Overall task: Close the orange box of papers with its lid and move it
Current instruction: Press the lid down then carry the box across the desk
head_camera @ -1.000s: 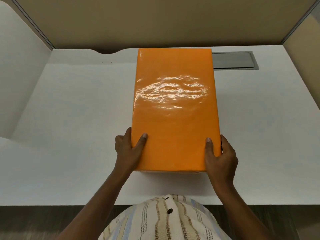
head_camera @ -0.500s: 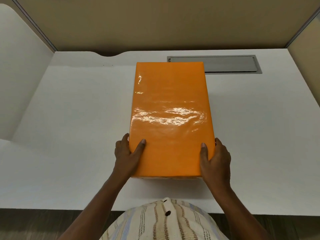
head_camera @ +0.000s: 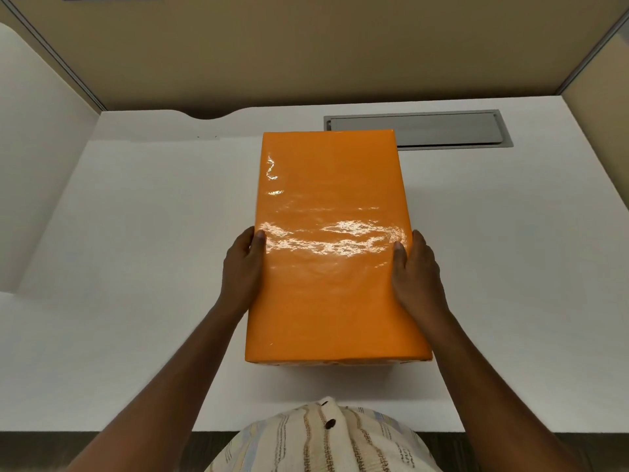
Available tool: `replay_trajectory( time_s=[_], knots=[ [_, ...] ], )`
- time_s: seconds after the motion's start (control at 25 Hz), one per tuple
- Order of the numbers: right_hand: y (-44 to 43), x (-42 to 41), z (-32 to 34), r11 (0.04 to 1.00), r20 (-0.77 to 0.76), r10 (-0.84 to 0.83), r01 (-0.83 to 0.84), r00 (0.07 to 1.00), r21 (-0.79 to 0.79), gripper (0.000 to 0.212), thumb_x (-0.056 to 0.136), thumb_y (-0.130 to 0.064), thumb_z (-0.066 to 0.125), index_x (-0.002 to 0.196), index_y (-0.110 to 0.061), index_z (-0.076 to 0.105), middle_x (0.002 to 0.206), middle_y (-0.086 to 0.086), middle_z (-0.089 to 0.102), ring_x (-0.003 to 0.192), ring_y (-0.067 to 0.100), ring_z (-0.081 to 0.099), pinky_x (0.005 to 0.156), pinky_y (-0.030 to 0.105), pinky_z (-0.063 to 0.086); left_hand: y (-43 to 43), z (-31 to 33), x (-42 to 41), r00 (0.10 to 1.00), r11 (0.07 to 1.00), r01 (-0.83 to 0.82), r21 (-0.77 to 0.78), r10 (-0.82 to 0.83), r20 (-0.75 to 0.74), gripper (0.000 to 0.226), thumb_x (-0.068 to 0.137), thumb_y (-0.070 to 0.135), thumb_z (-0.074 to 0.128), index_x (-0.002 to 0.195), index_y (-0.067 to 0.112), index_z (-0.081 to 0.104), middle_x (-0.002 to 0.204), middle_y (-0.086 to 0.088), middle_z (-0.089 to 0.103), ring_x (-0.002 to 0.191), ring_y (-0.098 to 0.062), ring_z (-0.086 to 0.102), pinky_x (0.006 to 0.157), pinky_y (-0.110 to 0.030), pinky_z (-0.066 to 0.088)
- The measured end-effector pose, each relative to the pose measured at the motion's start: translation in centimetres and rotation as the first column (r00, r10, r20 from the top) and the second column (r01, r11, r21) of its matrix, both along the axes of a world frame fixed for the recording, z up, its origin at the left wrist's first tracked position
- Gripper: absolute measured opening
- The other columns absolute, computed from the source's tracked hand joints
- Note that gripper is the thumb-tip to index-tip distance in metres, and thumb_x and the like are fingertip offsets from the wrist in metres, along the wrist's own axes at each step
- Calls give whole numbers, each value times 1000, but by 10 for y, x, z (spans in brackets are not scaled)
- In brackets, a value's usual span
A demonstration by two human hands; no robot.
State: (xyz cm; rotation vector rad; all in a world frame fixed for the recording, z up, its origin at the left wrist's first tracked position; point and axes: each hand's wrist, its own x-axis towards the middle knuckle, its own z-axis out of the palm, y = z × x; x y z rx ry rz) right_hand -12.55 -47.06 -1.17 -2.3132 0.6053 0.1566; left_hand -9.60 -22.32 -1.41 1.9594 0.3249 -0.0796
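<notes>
Glossy orange rectangular box (head_camera: 332,247), lid on, gripped at both long sides over white desk (head_camera: 136,233).

Left hand (head_camera: 242,267) and right hand (head_camera: 417,270) now clamped at mid-length of the box, thumbs over the top edges, fingers down the flanks; half a second ago placed nearer the close end. Box drawn back toward the body, near edge close to the desk front, far edge overlapping the grey metal cable hatch (head_camera: 449,129) less than before. Lid flush, no papers showing: closing judged done, moving under way. Lifted or sliding: cannot tell. Shiny wrap likely slippery; firm side pressure advisable.
</notes>
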Motion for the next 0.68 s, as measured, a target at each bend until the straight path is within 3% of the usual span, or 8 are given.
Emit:
replay_trajectory(
  time_s=[0.16,0.24,0.32,0.44,0.56,0.68],
  knots=[
    [0,3,-9,1000,-3,-10,10,1000,-27,56,101,-41,28,150,-15,21,152,14,35,137,35,37,107,49,36,1,-8,3,1000,1000,-17,-19,17,-16,40,99,39,39,129,20,56,114,4,65,88,-2,64,66,-13,47],
    [-1,6,-11,999,-35,3,-5,999,-53,57,101,-42,27,151,-15,19,153,14,32,138,35,35,108,49,36,1,-9,6,1000,999,-10,-32,9,-27,38,99,39,40,131,24,54,117,3,64,93,-6,65,65,-11,47],
    [-3,9,-10,997,-81,13,-19,997,-73,59,100,-43,28,151,-15,18,155,14,31,139,36,35,109,49,35,1,-11,11,999,1000,-11,-29,10,-42,44,98,41,42,140,28,44,130,-2,59,110,-20,62,76,-21,49],
    [-4,15,-5,978,-149,40,-69,988,-197,65,99,-46,30,152,-13,13,156,16,28,139,37,34,108,52,34,5,-10,25,998,999,-9,43,12,-64,61,95,42,47,149,33,22,146,-10,45,120,-26,53,87,-37,46],
    [-2,35,5,946,-36,99,-105,994,-308,66,98,-48,32,153,-26,4,161,10,13,143,36,25,109,57,29,7,-6,52,999,984,38,173,-38,-2,65,94,50,44,150,30,20,154,-10,33,136,-31,39,106,-53,39],
    [1,70,8,920,73,228,-190,971,-344,62,99,-47,31,153,-27,8,163,5,6,147,33,18,112,57,24,0,3,88,990,963,87,256,-112,83,62,95,50,40,150,27,22,157,-8,29,142,-28,31,112,-52,28]
  ],
)
